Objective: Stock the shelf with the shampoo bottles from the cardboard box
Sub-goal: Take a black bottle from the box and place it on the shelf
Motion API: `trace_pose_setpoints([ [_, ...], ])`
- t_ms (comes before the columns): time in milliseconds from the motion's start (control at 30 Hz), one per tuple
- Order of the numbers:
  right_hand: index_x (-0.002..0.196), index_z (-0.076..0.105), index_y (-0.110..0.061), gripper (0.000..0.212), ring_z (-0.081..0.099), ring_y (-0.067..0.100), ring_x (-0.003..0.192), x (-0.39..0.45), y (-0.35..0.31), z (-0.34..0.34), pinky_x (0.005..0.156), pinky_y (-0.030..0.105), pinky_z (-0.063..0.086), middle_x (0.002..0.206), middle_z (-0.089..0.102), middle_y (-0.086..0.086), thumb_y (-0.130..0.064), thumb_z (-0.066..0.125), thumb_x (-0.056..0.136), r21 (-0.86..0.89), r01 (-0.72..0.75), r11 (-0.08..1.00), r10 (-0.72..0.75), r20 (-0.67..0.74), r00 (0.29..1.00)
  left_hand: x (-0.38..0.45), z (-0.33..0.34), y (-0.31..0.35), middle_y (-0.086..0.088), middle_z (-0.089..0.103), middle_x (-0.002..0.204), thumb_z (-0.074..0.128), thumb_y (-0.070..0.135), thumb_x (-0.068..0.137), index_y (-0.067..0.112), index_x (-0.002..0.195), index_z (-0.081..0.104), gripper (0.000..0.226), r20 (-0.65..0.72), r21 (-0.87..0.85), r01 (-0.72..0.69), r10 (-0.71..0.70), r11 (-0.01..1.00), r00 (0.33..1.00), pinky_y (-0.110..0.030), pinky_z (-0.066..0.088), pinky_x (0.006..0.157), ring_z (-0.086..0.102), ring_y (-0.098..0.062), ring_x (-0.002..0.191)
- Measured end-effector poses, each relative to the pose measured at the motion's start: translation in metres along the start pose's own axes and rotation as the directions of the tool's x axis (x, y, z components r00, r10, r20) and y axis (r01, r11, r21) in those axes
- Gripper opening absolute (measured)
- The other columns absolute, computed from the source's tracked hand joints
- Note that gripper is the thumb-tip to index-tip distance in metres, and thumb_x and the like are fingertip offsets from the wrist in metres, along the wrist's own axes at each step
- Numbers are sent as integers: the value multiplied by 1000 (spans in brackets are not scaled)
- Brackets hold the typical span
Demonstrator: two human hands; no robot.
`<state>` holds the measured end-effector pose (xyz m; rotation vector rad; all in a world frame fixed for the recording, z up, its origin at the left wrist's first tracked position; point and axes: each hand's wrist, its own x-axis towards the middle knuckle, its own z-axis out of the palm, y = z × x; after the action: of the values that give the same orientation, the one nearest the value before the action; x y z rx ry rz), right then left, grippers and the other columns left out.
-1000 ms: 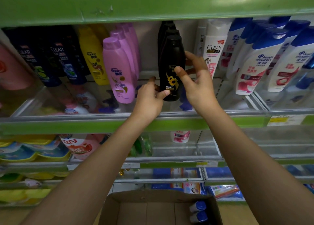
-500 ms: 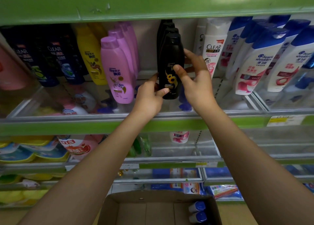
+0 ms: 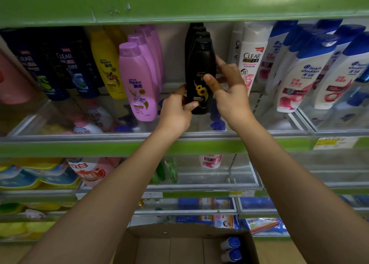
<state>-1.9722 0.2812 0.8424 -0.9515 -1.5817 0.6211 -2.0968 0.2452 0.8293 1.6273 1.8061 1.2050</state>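
Observation:
A black shampoo bottle [image 3: 201, 68] with a sunflower label stands upright at the front of a row of black bottles on the green shelf [image 3: 79, 147]. My left hand [image 3: 176, 110] grips its lower left side, thumb on the label. My right hand [image 3: 229, 90] holds its right side, thumb pressed on the front. Below, the open cardboard box [image 3: 175, 245] holds two blue-capped bottles [image 3: 231, 248] in its right corner.
Pink bottles [image 3: 137, 82] stand just left of the black row, white bottles [image 3: 252, 58] and blue-capped white bottles [image 3: 295, 72] to the right. Yellow and dark blue bottles fill the left. A clear rail [image 3: 279, 133] fronts the shelf. Lower shelves carry packets.
Both hands stay on the black bottle; it has shifted very slightly, and my left thumb has slid a little along the label.

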Motion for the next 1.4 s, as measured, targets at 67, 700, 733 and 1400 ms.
trace_pose_setpoints([
  [67,140,48,-7,49,48,-24,88,1,2,1,80,0,39,101,44,-4,-10,61,93,11,-13,1000,13,1,1000,2,1,0,-6,65,114,60,11,90,19,131,52,43,-6,-11,0,0,1000,1000,-12,37,76,60,-17,102],
  [700,135,51,-13,49,55,1,97,-10,-1,-4,79,11,48,113,54,2,-22,67,90,82,-153,985,153,-1,988,-5,-3,-7,-7,61,121,67,27,86,11,137,41,61,-18,-11,60,-60,998,998,-34,47,97,57,-19,113],
  [733,134,52,-13,47,56,5,98,-14,-1,-5,78,12,48,114,55,2,-23,67,90,92,-167,982,169,-13,986,-10,-3,-7,-8,59,124,68,29,85,10,137,41,61,-39,17,48,-48,999,998,-36,46,99,55,-20,115],
  [1400,104,65,-14,35,63,10,94,-233,4,-54,85,21,51,97,67,-1,12,52,87,186,-476,859,496,-79,865,-201,13,-85,6,62,104,62,12,89,21,112,54,27,147,-283,192,-155,940,977,-8,47,79,61,-4,96],
])
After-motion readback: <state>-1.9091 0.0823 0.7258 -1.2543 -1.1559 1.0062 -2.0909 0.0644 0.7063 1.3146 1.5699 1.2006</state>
